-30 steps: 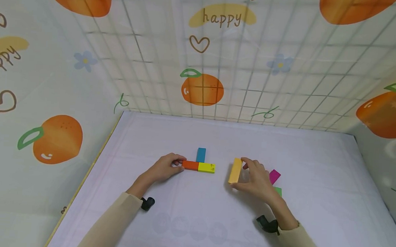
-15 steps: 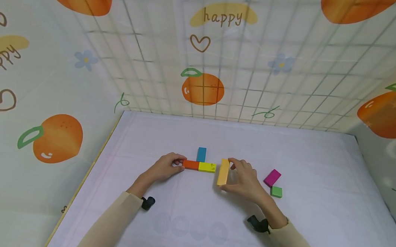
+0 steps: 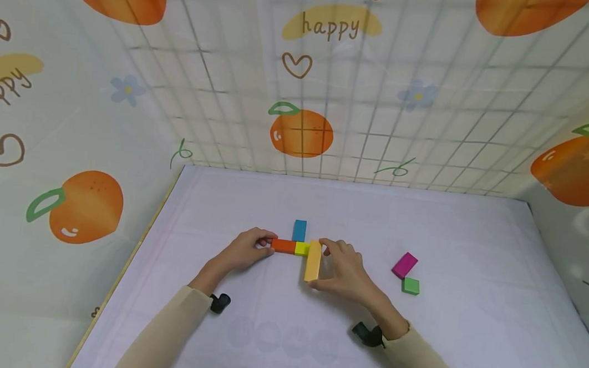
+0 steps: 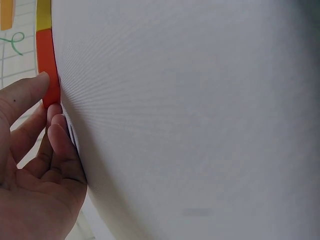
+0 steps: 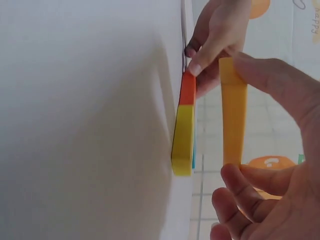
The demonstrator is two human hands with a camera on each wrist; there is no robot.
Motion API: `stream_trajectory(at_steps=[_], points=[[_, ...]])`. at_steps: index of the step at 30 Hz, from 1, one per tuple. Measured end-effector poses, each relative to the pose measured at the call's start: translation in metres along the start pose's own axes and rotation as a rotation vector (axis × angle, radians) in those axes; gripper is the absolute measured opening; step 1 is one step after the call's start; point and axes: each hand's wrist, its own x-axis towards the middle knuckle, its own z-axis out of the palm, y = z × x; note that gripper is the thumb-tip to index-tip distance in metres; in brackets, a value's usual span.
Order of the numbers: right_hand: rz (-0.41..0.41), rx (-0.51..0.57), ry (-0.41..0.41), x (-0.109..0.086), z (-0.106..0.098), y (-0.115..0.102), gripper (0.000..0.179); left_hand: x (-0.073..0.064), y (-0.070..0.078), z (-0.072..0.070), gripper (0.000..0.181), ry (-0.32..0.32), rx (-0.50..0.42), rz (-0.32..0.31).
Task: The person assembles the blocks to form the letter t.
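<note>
Head view: left fingers (image 3: 263, 253) pinch the red block (image 3: 283, 246), right fingers (image 3: 325, 285) the orange block (image 3: 312, 261), backdrop (image 3: 329, 86) reading "happy".

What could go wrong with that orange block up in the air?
It might slip: the right hand grips the orange block only by its ends, above the table. Coming down, it could also bump the yellow block away from the red block, because the left hand is only at the red one.
</note>
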Motion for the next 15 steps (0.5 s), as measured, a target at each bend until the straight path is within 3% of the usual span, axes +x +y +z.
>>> stream_trajectory(at_steps=[15], points=[[-0.048,-0.033,-0.021,0.007,0.024,-0.014,0.093,0.001,0.001,0.000,0.034,-0.006,0.009,-0.013]])
